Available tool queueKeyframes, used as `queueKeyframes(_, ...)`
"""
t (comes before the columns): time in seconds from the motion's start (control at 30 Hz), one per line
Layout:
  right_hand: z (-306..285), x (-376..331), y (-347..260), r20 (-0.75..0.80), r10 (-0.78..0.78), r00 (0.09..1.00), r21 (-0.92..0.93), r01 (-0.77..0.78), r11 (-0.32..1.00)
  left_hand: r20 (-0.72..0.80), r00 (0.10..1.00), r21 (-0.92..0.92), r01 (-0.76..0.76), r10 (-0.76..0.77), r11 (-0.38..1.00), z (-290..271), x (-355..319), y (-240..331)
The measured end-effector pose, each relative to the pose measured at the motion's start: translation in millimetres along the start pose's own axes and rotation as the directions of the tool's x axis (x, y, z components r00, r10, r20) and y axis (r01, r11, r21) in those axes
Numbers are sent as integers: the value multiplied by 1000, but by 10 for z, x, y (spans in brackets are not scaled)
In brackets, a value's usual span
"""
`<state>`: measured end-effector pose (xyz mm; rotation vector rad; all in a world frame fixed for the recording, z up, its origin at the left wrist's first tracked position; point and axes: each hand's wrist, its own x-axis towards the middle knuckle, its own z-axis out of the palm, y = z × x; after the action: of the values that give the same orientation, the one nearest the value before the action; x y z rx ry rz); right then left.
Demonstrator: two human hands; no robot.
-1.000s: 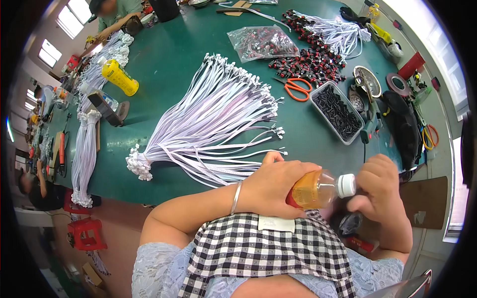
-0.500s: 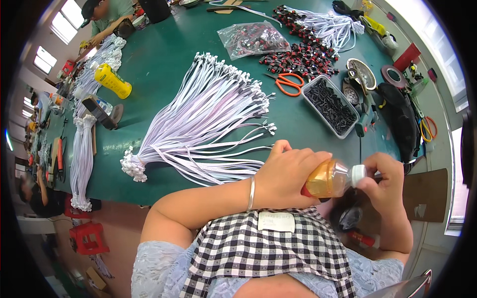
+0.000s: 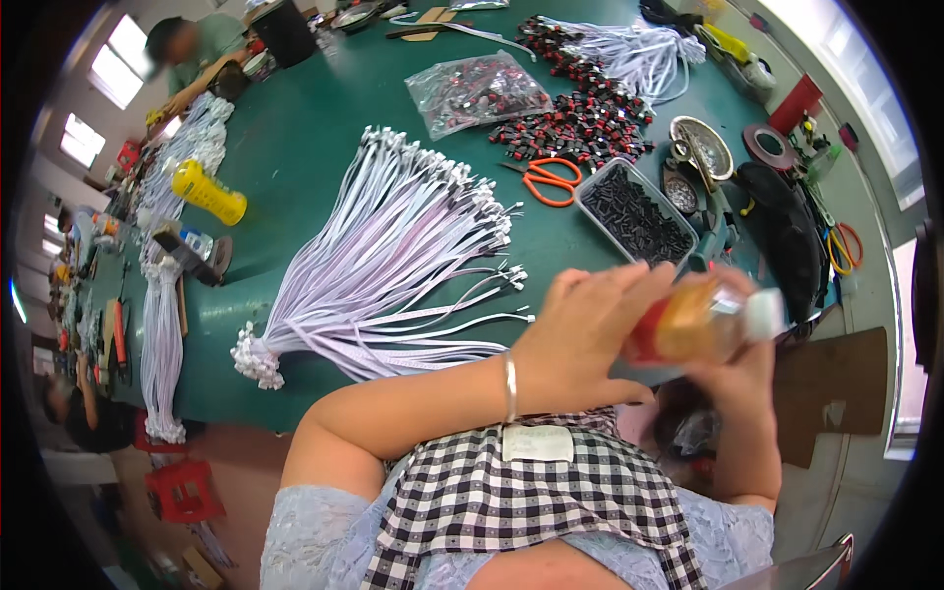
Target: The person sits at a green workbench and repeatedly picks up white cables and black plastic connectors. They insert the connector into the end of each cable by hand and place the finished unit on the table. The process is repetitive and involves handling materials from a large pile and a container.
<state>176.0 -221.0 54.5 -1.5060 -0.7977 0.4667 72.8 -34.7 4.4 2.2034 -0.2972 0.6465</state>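
A small plastic bottle (image 3: 682, 326) with a white cap, a gold and red label and a clear neck is tilted above the table's near edge, blurred by motion. My right hand (image 3: 739, 376) is wrapped round it from behind, its fingers partly hidden. Beside the bottle's base is my left hand (image 3: 580, 339), fingers stretched out and thumb apart below; I cannot tell whether its fingertips touch the bottle. Past my left hand, a fanned bundle of white cables (image 3: 383, 265) with small connectors lies on the green table (image 3: 295, 147).
Beyond are orange-handled scissors (image 3: 551, 183), a tray of black pieces (image 3: 637, 214), red-and-black parts (image 3: 575, 128) and a plastic bag of parts (image 3: 479, 93). A yellow bottle (image 3: 208, 193) and a phone on a stand (image 3: 189, 254) stand left. Someone works at the far left (image 3: 197, 59).
My left hand has loosened from the bottle, its thumb now apart. My right hand has moved from the cap to the bottle's body. The bottle has shifted right and slightly up.
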Motion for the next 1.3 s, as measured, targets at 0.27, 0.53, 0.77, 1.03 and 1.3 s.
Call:
queueKeyframes(0.27,-1389,1622,-338,-267,-603,752,-666,308,679,-21,979,335,199,-204,921,-744,-509,-453)
queueKeyframes(0.53,-2642,2975,935,-477,-251,843,-580,-87,810,-185,939,329,336,-289,882,-955,-820,-644)
queueKeyframes(0.77,-3214,3270,1424,-568,-175,804,-732,-397,553,-176,947,355,316,-269,880,-1076,-783,-719)
queueKeyframes(1.03,-2801,2792,775,-559,-114,821,-706,-400,584,-180,972,350,208,-152,913,-1030,-835,-675)
queueKeyframes(1.3,-1064,1080,211,-70,-326,943,-634,210,744,-242,964,409,204,-110,890,-964,-1273,-398)
